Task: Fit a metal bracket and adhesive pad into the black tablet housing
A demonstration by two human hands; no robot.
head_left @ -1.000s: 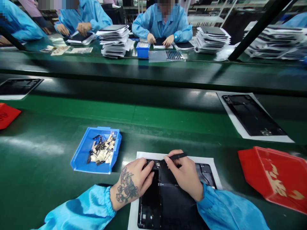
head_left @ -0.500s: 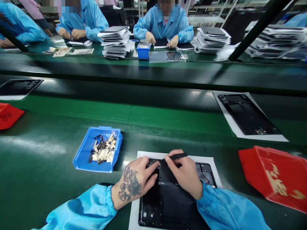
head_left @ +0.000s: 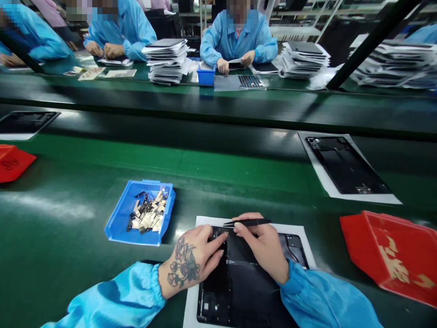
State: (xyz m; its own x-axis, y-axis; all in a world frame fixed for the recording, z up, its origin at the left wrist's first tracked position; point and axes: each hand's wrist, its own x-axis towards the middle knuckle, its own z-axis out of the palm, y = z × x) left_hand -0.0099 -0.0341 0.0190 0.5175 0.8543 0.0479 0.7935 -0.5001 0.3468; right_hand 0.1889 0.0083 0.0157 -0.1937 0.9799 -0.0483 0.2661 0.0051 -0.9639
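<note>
- Here's the long green conveyor belt (head_left: pixel 239 175) crossing the whole view, and beyond it a co-worker in a light blue smock (head_left: pixel 239 38) sits at the far bench beside a stack of flat dark panels (head_left: pixel 167 61).
- Front and centre, a flat black rectangular panel (head_left: pixel 246 291) lies on a white paper sheet (head_left: pixel 190 310) at the near edge of the belt. Its long axis points away from the person, toward the far bench.
- That panel looks stiff, thin and fairly light, though probably easy to scratch; its long side edges look like the best place to take hold.
- Up to the right, a matching black panel (head_left: pixel 344 166) lies on its own white sheet.
- A red plastic tray (head_left: pixel 362 241) sits right of the work, and a blue plastic tray (head_left: pixel 118 228) sits to the left.
- The tattooed left hand (head_left: pixel 193 259) lies flat on the panel's upper left, fingers together and extended, pressing down and holding nothing.
- The right hand (head_left: pixel 262 246) rests on the panel's upper right, pinching slim black tweezers (head_left: pixel 247 222) between thumb and fingers, tips pointing left just over the panel's far end. Whether those tips hold anything is too small to tell.
- In the blue tray, a heap of small black-and-gold foil strips (head_left: pixel 146 214).
</note>
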